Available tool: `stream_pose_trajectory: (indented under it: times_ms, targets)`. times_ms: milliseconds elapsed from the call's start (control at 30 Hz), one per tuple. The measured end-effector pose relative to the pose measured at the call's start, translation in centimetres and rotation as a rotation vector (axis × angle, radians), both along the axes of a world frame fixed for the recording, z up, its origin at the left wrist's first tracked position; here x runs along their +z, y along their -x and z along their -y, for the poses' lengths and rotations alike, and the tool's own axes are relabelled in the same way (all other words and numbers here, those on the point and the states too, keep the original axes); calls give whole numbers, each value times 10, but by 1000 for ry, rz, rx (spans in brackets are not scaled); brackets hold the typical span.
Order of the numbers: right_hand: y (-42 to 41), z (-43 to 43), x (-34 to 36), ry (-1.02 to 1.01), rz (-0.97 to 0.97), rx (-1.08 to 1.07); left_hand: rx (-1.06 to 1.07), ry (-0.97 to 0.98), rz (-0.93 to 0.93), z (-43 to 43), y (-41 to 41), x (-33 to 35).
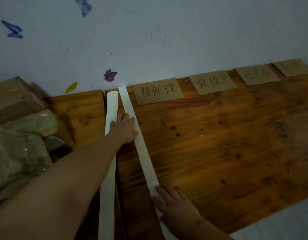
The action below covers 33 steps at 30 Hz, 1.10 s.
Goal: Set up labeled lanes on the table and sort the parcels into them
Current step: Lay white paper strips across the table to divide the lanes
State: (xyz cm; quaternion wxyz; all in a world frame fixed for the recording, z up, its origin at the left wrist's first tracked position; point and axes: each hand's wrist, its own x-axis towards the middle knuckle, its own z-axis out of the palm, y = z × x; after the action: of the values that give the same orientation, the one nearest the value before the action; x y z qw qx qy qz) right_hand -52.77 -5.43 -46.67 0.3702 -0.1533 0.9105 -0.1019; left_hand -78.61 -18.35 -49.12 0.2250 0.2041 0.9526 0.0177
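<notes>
Wooden table [219,144] under a butterfly-stickered wall [167,40]: I am pressing a paper strip [142,153] beside the first cardboard label [158,91], left hand [124,129] splayed flat mid-strip, right hand [174,203] flat-fingered at its near end, parcels [19,135] lying leftward.

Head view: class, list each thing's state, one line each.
left hand: flat, pressing the white paper strip.
right hand: flat, pressing the strip's near end.
spare strips: stacked, lying left of it.
cardboard labels: lying flat along the wall.
parcels: piled left, unsorted.
</notes>
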Motion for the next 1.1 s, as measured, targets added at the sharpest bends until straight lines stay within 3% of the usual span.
stream_pose_trajectory:
  times_ms: [100,200,300,567,767,900,1100]
  targets:
    - [-1,3,5,-7,3,-18,97,-16,-55,8,-4,7]
    - [4,10,12,3,-17,-65,327,-50,-140,22,-17,20]
    - [15,20,16,-9,-68,-70,510,-18,-103,39,-32,26]
    - [43,41,25,50,-172,-152,555,-64,-135,61,-48,26]
    - [54,52,32,101,-169,-211,781,-278,-173,72,-47,34]
    - [59,65,40,271,-107,-437,875,-454,-122,86,-44,56]
    - [81,96,81,567,16,-776,1023,-987,29,92,-32,112]
